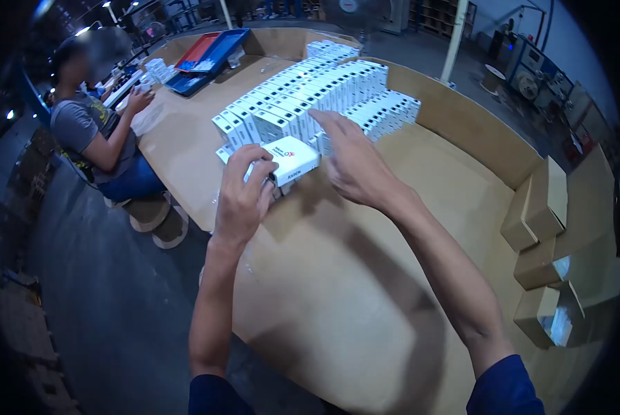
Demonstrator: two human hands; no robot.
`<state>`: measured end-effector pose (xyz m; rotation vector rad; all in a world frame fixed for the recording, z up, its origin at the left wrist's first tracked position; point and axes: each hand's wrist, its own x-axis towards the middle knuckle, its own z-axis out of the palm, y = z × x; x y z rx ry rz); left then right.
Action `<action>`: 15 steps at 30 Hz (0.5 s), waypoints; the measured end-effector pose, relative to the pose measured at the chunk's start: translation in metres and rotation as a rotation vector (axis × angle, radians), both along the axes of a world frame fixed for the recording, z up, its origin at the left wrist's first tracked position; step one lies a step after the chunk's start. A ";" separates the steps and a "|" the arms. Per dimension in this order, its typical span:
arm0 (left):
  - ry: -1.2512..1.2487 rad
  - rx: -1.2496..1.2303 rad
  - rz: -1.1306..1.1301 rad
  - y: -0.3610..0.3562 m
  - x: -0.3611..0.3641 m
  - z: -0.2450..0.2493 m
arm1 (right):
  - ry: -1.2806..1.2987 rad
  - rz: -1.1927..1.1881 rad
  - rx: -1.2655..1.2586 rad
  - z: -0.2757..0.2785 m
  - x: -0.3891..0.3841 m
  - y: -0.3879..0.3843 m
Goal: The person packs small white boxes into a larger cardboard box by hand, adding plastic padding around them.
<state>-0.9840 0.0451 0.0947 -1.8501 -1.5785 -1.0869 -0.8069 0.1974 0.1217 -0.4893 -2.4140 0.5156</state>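
Big cardboard-covered counter [365, 290] underneath, a cardboard wall [462, 121] curving round beyond the fingers. Rows of white boxes [317, 93] are banked up just past the fingertips, crowding that whole side. Brown cartons [542, 200] pile up well off to the right of the fingers. Far beyond them lie a blue tray [213, 59] and a red tray [198, 50]. A seated person [88, 131] works well to the left. Left hand [244, 194]: fingers [254, 162] curl around a single white box [293, 155], gripping its near end, just in front of the rows. Right hand [355, 166]: fingers [327, 124] stretched long and flat, holding nothing, tips against the rows right beside that held box.
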 end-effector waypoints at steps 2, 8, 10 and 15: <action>-0.066 0.037 -0.092 -0.001 0.030 -0.009 | 0.136 0.053 -0.126 -0.004 0.049 -0.011; -0.078 0.158 -0.307 0.011 0.166 -0.032 | 0.314 0.193 -0.959 -0.021 0.199 -0.072; -0.058 0.152 -0.448 0.014 0.217 -0.036 | 0.394 0.129 -0.993 -0.024 0.240 -0.090; -0.029 -0.038 -0.889 0.036 0.333 -0.013 | 0.522 -0.236 -0.785 -0.026 0.370 -0.111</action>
